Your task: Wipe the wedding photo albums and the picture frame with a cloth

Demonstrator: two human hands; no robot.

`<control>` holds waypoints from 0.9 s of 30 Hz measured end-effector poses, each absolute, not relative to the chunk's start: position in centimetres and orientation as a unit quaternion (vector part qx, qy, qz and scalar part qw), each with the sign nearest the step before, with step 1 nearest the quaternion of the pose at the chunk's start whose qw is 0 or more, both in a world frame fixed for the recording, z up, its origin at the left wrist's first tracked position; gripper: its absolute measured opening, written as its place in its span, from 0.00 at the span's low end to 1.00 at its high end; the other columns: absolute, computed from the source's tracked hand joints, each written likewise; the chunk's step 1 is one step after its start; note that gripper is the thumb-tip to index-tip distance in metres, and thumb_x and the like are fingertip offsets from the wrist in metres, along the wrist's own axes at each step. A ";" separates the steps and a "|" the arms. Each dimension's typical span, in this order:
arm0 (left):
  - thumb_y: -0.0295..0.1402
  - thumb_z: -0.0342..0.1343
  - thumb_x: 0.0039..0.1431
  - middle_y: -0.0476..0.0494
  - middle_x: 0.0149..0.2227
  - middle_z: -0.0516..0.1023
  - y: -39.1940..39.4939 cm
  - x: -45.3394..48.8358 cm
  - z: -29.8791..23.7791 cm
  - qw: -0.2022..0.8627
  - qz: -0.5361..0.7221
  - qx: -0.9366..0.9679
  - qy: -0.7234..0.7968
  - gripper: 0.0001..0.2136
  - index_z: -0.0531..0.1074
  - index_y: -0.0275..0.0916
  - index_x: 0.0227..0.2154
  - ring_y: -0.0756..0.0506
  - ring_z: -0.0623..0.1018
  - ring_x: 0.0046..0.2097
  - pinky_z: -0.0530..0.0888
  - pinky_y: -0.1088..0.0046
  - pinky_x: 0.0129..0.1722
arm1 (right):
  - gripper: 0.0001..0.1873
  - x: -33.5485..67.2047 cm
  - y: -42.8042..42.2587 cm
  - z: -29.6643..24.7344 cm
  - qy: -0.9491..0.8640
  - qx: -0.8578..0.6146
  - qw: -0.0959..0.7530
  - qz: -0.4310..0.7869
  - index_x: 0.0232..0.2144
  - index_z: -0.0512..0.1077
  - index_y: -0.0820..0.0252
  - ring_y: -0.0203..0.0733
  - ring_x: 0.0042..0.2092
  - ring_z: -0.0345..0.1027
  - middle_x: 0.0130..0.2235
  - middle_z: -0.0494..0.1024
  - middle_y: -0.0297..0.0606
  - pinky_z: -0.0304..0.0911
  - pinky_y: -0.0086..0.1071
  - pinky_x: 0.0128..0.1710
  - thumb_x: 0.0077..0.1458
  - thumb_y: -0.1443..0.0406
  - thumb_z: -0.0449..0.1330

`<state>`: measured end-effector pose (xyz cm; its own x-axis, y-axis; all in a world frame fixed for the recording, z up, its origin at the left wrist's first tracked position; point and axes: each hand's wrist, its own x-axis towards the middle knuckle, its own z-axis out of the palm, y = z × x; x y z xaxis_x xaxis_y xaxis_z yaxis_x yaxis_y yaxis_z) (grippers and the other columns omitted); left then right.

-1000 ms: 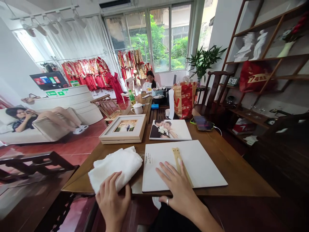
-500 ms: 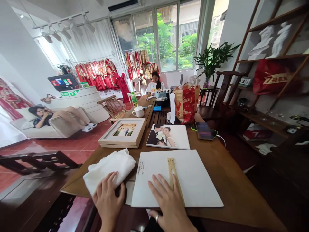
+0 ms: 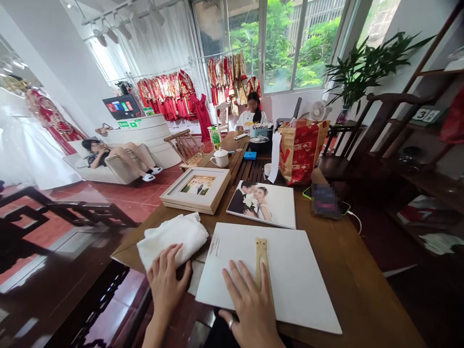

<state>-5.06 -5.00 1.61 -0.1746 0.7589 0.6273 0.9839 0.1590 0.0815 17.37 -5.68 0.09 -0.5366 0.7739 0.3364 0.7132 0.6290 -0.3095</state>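
Note:
A white backing board (image 3: 297,270) lies flat at the table's near edge, with a tan stand leg (image 3: 261,246) running down its middle. My right hand (image 3: 250,299), wearing a ring, rests on the board and partly over the leg; its fingers are stretched out and the thumb is off the near edge. To the left, my left hand (image 3: 166,278) lies with fingers extended on the near side of a folded white cloth (image 3: 177,237). A pale flat piece (image 3: 196,275) shows between cloth and board, partly covered.
Beyond the board are a framed photo (image 3: 197,189) and a photo panel of a couple (image 3: 279,205). Farther back stand a white lidded cup (image 3: 220,157), a red-and-brown paper bag (image 3: 302,152) and a phone (image 3: 326,200) with a cable. One person sits across the table; another lies on a sofa.
The view has turned a little, so the room appears shifted to the right. Both hands keep nearly the same place on the cloth and the board.

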 end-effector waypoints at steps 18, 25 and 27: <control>0.53 0.56 0.47 0.41 0.26 0.79 -10.2 -1.8 3.5 -0.492 -0.234 -0.479 -0.688 0.22 0.71 0.36 0.27 0.41 0.79 0.28 0.71 0.72 0.23 | 0.36 17.8 -8.5 1.3 -0.897 -0.356 0.215 -0.148 0.56 0.63 0.60 0.48 0.56 0.60 0.57 0.69 0.38 0.26 0.56 0.62 0.42 0.78 0.47; 0.52 0.58 0.47 0.41 0.23 0.78 -11.8 -1.2 3.8 -0.678 -0.325 -0.388 -0.532 0.30 0.64 0.32 0.45 0.46 0.77 0.22 0.67 0.78 0.17 | 0.46 20.4 -10.2 3.0 -0.917 -0.339 0.198 -0.074 0.60 0.58 0.63 0.46 0.62 0.50 0.61 0.62 0.38 0.35 0.50 0.63 0.32 0.79 0.46; 0.50 0.58 0.50 0.41 0.25 0.78 -12.0 -0.9 5.6 -0.681 -0.346 -0.396 -0.510 0.28 0.64 0.33 0.47 0.47 0.77 0.21 0.68 0.78 0.17 | 0.46 21.5 -10.5 3.4 -0.900 -0.362 0.230 -0.080 0.61 0.56 0.64 0.47 0.63 0.48 0.62 0.60 0.41 0.39 0.51 0.62 0.35 0.81 0.45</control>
